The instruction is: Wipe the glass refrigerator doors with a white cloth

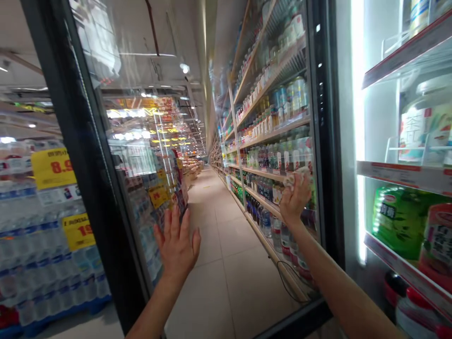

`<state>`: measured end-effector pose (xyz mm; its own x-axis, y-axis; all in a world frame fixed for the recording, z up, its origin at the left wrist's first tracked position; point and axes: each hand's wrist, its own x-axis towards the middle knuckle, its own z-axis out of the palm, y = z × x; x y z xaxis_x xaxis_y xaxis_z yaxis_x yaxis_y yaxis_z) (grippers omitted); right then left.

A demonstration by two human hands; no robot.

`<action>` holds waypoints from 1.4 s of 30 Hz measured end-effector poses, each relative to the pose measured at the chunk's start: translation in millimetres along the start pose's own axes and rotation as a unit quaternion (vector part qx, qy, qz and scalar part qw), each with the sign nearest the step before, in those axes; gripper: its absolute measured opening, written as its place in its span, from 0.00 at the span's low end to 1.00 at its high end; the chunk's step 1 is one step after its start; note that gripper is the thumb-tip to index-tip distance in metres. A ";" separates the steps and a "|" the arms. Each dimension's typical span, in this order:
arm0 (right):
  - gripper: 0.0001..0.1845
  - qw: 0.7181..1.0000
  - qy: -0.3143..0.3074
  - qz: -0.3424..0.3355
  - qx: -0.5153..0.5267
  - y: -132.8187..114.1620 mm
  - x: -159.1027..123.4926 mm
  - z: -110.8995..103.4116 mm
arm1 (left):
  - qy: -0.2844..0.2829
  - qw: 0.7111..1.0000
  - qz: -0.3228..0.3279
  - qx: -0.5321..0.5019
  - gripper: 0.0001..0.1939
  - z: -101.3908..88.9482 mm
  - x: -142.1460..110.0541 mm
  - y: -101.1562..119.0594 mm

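A black-framed glass door (pixel 208 221) of a lit cooler stands swung open in front of me. My left hand (pixel 178 242) is spread with its fingers apart, close to the lower left part of the pane; whether its palm touches the glass I cannot tell. Toward the right side of the same pane, my right hand (pixel 295 197) grips a crumpled pale cloth (pixel 298 175) against the glass. Part of the cloth is hidden behind the fingers.
To the right, cooler shelves (pixel 402 174) carry jars, bottles and a green pouch (pixel 399 219). Stacked water bottles (pixel 38 259) with yellow price signs (pixel 52 168) stand on the left. Through or in the glass show an aisle and long drink shelves.
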<state>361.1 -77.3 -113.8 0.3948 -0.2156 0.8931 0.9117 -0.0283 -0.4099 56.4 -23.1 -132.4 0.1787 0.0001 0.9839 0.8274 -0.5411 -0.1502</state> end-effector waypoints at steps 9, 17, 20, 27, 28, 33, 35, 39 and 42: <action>0.26 0.954 -0.132 -0.265 0.052 -52.5 -30.1 -8.0 | -0.004 1.000 -0.004 -0.016 0.36 -1.0 -0.5 0.4; 0.26 0.958 -0.125 -0.252 0.045 -92.1 -32.4 -0.2 | -0.002 1.000 -0.006 -0.021 0.35 0.3 -1.7 -1.3; 0.25 0.900 -0.186 -0.390 0.061 -96.5 -44.3 -4.6 | -0.005 1.000 -0.005 -0.028 0.35 -0.3 -2.0 -1.7; 0.28 0.999 -0.005 -0.033 0.016 -45.9 25.8 14.4 | -0.018 0.999 -0.013 -0.038 0.35 -0.8 -3.3 -2.1; 0.28 0.999 -0.007 -0.042 0.019 -52.2 23.5 15.4 | -0.015 0.999 -0.011 -0.037 0.35 -0.5 -3.2 -2.2; 0.30 0.925 -0.163 -0.339 0.053 -95.1 -21.5 5.8 | -0.007 0.999 -0.005 -0.034 0.34 -0.5 -2.3 -2.5; 0.29 0.913 -0.168 -0.367 0.054 -89.5 -17.2 4.4 | -0.013 0.999 -0.006 -0.032 0.33 -1.3 -2.4 -2.5; 0.29 0.991 -0.052 -0.118 0.025 -60.3 30.5 15.5 | -0.025 0.999 -0.015 -0.034 0.31 -2.6 -3.3 -2.7; 0.29 0.996 -0.029 -0.072 0.035 -73.7 35.8 23.0 | -0.031 0.999 -0.020 -0.029 0.30 -3.8 -3.1 -3.3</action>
<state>310.7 -60.5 -47.4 0.2643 -0.1581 0.9514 0.9640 0.0140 -0.2655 51.1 -24.5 -134.6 0.1811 0.0742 0.9807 0.8031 -0.5867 -0.1039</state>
